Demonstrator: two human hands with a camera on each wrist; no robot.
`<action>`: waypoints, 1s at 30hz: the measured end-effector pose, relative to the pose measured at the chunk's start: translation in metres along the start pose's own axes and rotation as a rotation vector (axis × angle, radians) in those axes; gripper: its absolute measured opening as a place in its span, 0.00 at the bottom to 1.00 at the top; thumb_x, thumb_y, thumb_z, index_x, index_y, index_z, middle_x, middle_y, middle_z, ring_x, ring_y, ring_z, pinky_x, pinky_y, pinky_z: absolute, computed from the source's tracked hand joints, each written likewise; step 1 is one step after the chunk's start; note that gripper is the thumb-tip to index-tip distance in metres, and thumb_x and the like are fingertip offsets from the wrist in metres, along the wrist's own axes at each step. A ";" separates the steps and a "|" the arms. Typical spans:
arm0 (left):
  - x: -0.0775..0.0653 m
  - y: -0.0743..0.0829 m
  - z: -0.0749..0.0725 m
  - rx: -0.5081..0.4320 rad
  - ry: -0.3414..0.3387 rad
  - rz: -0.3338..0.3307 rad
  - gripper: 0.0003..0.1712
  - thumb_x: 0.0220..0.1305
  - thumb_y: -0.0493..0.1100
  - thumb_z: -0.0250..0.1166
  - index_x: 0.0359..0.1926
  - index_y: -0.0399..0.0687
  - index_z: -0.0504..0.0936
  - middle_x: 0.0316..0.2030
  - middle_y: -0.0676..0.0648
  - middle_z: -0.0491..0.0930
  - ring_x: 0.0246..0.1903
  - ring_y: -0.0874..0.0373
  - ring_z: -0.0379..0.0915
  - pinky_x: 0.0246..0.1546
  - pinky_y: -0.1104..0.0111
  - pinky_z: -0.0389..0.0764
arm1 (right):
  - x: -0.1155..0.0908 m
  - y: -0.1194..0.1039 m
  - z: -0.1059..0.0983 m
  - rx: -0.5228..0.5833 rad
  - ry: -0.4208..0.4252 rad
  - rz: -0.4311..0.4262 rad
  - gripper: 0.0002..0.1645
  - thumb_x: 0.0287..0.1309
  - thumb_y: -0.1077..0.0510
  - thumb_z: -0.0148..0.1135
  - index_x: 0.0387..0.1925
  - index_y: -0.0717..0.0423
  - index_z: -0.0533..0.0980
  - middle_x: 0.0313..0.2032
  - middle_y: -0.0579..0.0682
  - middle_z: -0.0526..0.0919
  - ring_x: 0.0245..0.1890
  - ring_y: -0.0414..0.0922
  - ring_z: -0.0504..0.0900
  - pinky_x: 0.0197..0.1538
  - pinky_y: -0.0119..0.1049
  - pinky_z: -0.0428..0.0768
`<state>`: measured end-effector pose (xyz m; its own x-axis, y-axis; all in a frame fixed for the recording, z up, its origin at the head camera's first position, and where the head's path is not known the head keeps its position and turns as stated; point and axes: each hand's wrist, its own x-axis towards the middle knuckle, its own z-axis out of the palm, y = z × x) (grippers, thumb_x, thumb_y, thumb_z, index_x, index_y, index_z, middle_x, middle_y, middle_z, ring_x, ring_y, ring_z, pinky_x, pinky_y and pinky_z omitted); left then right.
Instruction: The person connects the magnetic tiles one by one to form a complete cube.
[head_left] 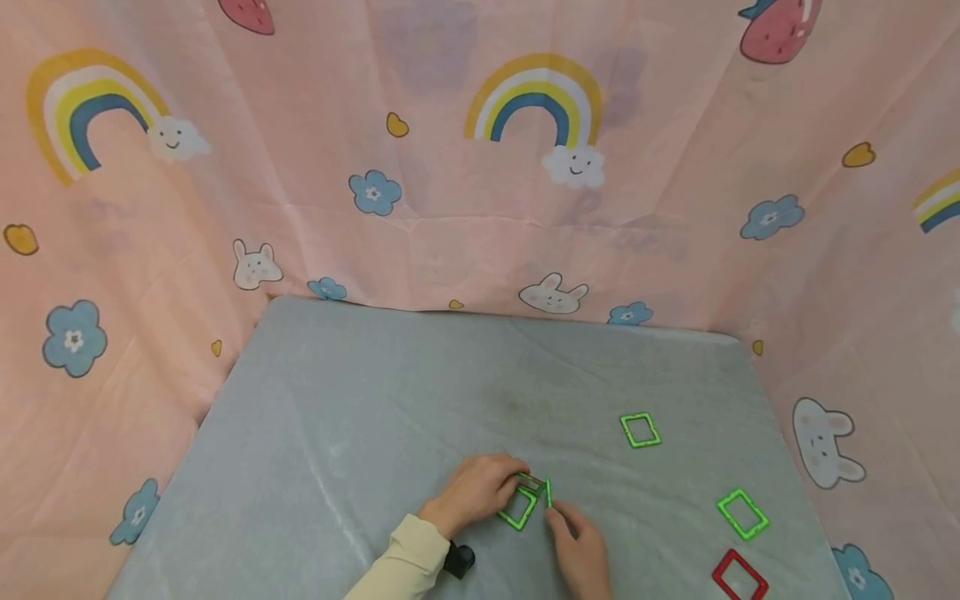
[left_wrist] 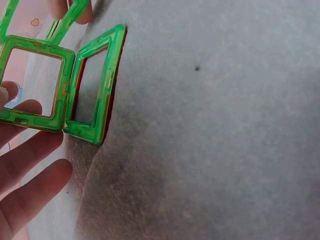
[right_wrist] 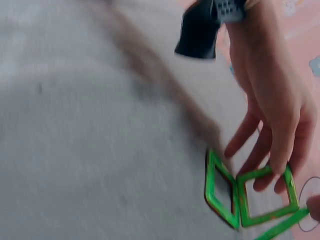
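My left hand point(head_left: 480, 492) holds a green square frame tile point(left_wrist: 68, 90), with its thumb and fingers at one side of it. Along one edge this tile meets a second green frame tile point(left_wrist: 111, 80), set at an angle and low by the grey cloth; a thin red rim shows along its outer edge. Fingers of my right hand point(head_left: 581, 546) pinch another green frame tile point(head_left: 549, 492), seen nearly edge-on in the head view. In the right wrist view that tile point(right_wrist: 282, 225) touches or nearly touches the first; I cannot tell which.
To the right on the grey cloth point(head_left: 360, 392) lie two green frame tiles, one farther back point(head_left: 654, 430) and one nearer point(head_left: 723, 507). A red frame tile point(head_left: 724, 563) is at the near right. Pink patterned fabric point(head_left: 450, 258) surrounds the back and sides.
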<state>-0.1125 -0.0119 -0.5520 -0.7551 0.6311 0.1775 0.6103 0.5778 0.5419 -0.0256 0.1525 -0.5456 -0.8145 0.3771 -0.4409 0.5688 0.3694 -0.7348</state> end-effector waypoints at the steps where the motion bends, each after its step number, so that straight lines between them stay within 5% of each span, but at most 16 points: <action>1: 0.000 0.000 0.000 0.001 0.003 0.000 0.12 0.69 0.39 0.59 0.45 0.54 0.87 0.39 0.57 0.85 0.36 0.68 0.80 0.36 0.76 0.77 | -0.001 -0.001 0.001 0.025 0.004 0.022 0.29 0.65 0.46 0.56 0.56 0.65 0.77 0.56 0.64 0.78 0.58 0.63 0.74 0.56 0.57 0.72; 6: 0.001 -0.001 -0.002 -0.007 0.016 0.006 0.13 0.68 0.37 0.59 0.44 0.54 0.87 0.38 0.56 0.86 0.36 0.67 0.80 0.36 0.76 0.78 | -0.006 -0.003 0.007 0.101 0.028 0.072 0.29 0.65 0.48 0.55 0.55 0.69 0.77 0.55 0.65 0.78 0.59 0.63 0.73 0.58 0.57 0.71; 14: 0.000 -0.004 -0.002 -0.072 0.018 0.023 0.12 0.70 0.37 0.58 0.44 0.52 0.88 0.38 0.56 0.86 0.37 0.66 0.80 0.38 0.76 0.78 | -0.011 0.001 0.013 0.105 -0.014 -0.055 0.25 0.65 0.52 0.59 0.52 0.69 0.79 0.48 0.63 0.83 0.51 0.58 0.80 0.52 0.53 0.76; 30: -0.002 -0.005 -0.004 -0.119 -0.020 0.017 0.13 0.69 0.36 0.58 0.45 0.51 0.88 0.40 0.57 0.85 0.38 0.67 0.80 0.40 0.77 0.77 | -0.011 0.002 0.018 0.092 -0.015 -0.080 0.28 0.64 0.49 0.61 0.52 0.71 0.78 0.44 0.62 0.85 0.45 0.56 0.84 0.47 0.49 0.79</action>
<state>-0.1148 -0.0186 -0.5517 -0.7395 0.6508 0.1719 0.5891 0.5022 0.6330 -0.0175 0.1334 -0.5519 -0.8589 0.3362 -0.3863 0.4897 0.3183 -0.8117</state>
